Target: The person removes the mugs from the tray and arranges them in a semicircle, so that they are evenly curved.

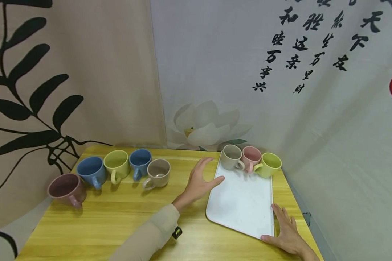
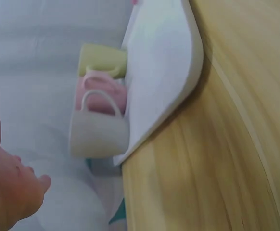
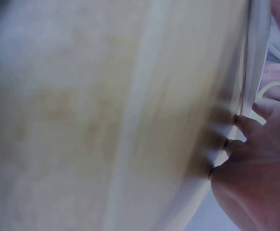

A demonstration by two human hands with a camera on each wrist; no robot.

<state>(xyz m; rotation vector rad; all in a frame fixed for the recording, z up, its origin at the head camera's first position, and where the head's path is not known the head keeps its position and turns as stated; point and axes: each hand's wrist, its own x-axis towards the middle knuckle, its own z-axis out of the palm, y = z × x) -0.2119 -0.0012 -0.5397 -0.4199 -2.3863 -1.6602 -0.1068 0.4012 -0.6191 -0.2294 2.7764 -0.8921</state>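
white tray (image 1: 241, 203) lay lower right of frame, long axis running up-frame toward three mugs (image 1: 250, 160) | left hand (image 1: 197, 183) spread at its left edge | right hand (image 1: 285, 233) flat at near-right corner, equally near

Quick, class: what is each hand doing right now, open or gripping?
Left hand: open, fingers at the white tray edge.
Right hand: open, flat at the tray's near corner.

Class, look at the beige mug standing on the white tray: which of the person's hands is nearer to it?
Left. The left hand rests at the tray's left edge, just below the beige mug; the right hand touches the near right corner, far from it.
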